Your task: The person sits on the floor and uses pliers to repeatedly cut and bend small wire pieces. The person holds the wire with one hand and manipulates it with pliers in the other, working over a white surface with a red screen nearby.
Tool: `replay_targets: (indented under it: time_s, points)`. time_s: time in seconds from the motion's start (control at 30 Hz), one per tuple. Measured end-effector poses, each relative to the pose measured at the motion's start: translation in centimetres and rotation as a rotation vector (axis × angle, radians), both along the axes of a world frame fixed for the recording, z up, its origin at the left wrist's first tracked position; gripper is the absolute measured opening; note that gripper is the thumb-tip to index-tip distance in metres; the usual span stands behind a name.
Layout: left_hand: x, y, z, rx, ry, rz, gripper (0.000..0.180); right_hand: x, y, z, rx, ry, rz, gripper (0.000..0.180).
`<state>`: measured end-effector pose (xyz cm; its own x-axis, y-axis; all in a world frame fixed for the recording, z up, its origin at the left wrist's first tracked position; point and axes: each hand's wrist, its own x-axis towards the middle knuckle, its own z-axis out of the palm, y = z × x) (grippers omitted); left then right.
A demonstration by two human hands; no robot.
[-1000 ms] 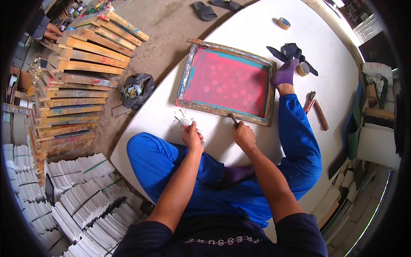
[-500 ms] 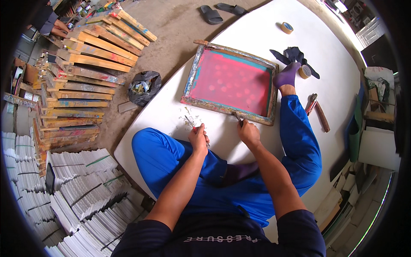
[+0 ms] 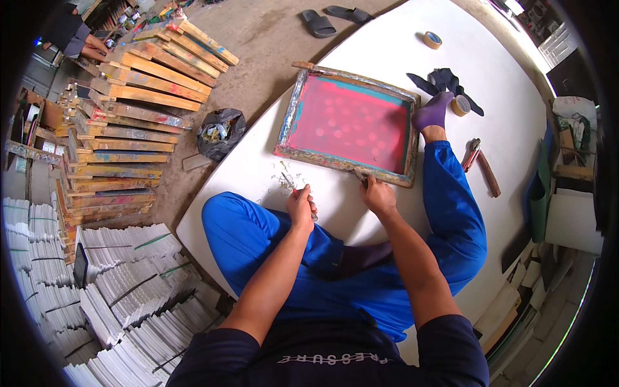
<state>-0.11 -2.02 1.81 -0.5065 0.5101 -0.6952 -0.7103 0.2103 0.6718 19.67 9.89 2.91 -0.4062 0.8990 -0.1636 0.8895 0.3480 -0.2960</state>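
A wooden printing screen frame (image 3: 291,126) with a pink mesh (image 3: 351,122) lies flat on the white board in front of me. My right hand (image 3: 377,195) grips a small tool pressed against the frame's near edge. My left hand (image 3: 301,206) is closed on a thin red-handled tool, just beside a scatter of small pale scraps (image 3: 280,182) on the board. I sit on the board with legs in blue trousers; my purple-socked foot (image 3: 432,111) rests by the frame's right side.
White board (image 3: 387,58) holds two tape rolls (image 3: 432,40) (image 3: 460,105), a dark cloth (image 3: 445,80) and hand tools (image 3: 480,164). Stacked wooden frames (image 3: 129,122) and a black bag (image 3: 220,132) stand left; paper stacks (image 3: 122,284) lower left; sandals (image 3: 319,24) lie beyond.
The view has shifted slightly. My left hand moved a little away from the scraps toward my knee; my right hand stays at the frame's near edge.
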Motion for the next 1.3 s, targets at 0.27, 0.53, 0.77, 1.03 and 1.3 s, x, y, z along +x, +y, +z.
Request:
replay_targets:
  time_s: [0.27, 0.53, 0.77, 1.03, 1.3]
  points:
    - [0.0, 1.0, 1.9, 0.156, -0.143, -0.253, 0.028, -3.2, -3.9, 1.3, -0.121, 0.111, 0.212, 0.034]
    - [-2.6, 0.3, -0.8, 0.123, -0.284, -0.105, 0.015, -5.4, -4.8, 1.2, -0.418, 0.241, 0.271, 0.036]
    - [-3.2, 0.8, 0.0, -0.154, -0.037, 0.172, 0.025, -2.8, -2.7, -0.2, -0.978, 0.562, -0.211, 0.043]
    - [-2.0, 0.8, 0.0, -0.087, -0.015, 0.148, 0.021, -2.1, -0.4, 1.3, -0.967, 0.579, -0.372, 0.047]
    - [-1.4, 1.2, 0.6, -0.058, -0.025, 0.145, 0.019, -2.8, 0.6, 1.4, -0.875, 0.412, -0.376, 0.052]
